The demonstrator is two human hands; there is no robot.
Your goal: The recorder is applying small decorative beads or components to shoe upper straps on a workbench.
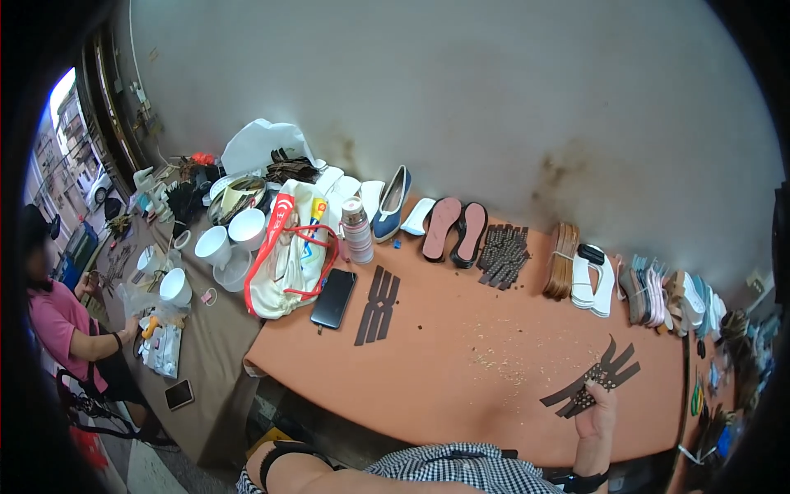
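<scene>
My right hand (597, 410) is closed on a dark brown strappy shoe upper (611, 370), held just above the table's right part. The piece has several long strips fanning out and a middle dotted with small light spots. My left hand is not in view; bare skin with a black band shows at the lower edge. Pale crumbs (499, 360) are scattered left of the held piece. Farther left, similar dark strap pieces (378, 305) lie flat side by side. A pile of small dark brown dotted pieces (504, 255) rests near the wall.
On the orange table (444, 395) are a phone (334, 298), thermos (356, 235), bag (284, 263), blue shoe (392, 206), pink-lined sandals (444, 226), brown strip bundle (561, 262) and white soles (592, 284). A person in pink (62, 329) works left by white cups (174, 286).
</scene>
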